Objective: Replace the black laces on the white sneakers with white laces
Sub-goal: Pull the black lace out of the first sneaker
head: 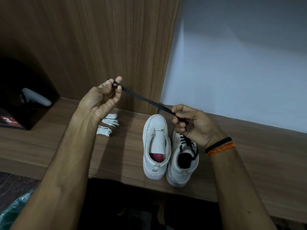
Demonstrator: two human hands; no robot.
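Head view: the left hand (101, 98) and the right hand (191, 125) are each pinching one black lace (146, 99), stretched taut above the bench (66, 146).
Left shoe (156, 145): unlaced.
Right shoe (182, 160): black-laced.
White laces (108, 124): lying near the left shoe.
Advice: fold the lace evenly and set it well apart from the white laces.

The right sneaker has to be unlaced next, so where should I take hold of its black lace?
Take the loose end of the black lace draped over the collar of the right sneaker, coming from above at the heel side. That end lies free of the eyelets, while the crossings further forward sit flat and tight.
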